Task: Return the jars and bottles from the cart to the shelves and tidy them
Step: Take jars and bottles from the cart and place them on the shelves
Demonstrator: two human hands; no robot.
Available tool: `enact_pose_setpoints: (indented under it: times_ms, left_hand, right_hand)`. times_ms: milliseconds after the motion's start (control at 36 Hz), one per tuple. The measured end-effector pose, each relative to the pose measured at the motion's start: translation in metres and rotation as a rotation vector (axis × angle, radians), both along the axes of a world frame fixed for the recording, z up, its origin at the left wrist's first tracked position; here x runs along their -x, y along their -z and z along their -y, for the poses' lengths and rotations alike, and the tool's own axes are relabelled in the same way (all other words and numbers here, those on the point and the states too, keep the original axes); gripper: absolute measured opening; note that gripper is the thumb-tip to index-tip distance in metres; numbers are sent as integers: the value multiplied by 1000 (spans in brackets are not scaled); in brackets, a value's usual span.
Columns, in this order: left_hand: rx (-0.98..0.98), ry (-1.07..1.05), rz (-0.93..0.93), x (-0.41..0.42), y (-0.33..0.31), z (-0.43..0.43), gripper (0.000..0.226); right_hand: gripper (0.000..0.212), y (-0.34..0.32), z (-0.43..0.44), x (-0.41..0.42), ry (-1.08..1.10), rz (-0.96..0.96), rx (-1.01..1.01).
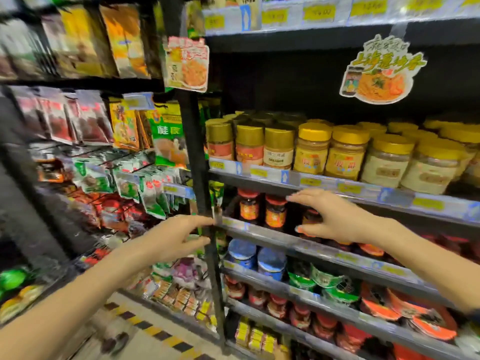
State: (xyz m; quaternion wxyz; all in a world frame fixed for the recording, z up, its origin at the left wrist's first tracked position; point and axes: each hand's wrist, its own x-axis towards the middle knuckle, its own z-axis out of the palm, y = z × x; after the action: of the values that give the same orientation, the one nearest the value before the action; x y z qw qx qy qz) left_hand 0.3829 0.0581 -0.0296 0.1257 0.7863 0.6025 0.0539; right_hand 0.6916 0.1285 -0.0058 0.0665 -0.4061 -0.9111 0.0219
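The black upright post of the shelving (201,193) serves as the landmark. Just right of it, on the shelf with the grey price rail (259,231), stand small dark glass jars with red lids and orange labels (249,206), lined up at the front edge so their labels face the aisle. The right hand (335,219) reaches in over this row further right of the post. Its fingers (298,197) are spread and slightly curved, the thumb low by the rail, cupping around one jar (310,216) that is mostly hidden behind the palm; whether they actually touch it cannot be told. That shape suits nudging or turning a jar into line, which I judge to be the step in hand.

The left hand (181,231) is at the post itself, empty, fingers loosely parted with the tips near or on the metal, probably to steady the reach.

One shelf up, right of the post, plastic jars with gold and yellow caps (313,150) stand in tidy files. Left of the post hang sachets and packets (124,185) on pegs. The cart is not in view, so how many jars remain to return cannot be judged.
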Motion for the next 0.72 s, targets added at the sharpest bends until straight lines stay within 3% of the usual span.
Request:
enact_pose_setpoints:
  times_ms: [222, 306, 361, 444, 556, 722]
  left_hand:
    - [39, -273, -136, 111, 11, 84, 55]
    - [41, -388, -139, 155, 22, 113, 92]
    - [69, -482, -154, 183, 28, 133, 73]
    - [108, -605, -162, 216, 32, 155, 76]
    - [142, -744, -207, 253, 35, 173, 51]
    - [213, -988, -239, 314, 46, 191, 56]
  right_hand:
    - [62, 22, 5, 157, -297, 155, 211]
    - [60, 26, 4, 219, -423, 215, 224]
    - [60, 28, 5, 257, -494, 249, 235]
    - [62, 32, 4, 314, -602, 284, 231]
    - [64, 42, -3, 388, -742, 307, 214]
    - [64, 57, -27, 486, -857, 304, 234]
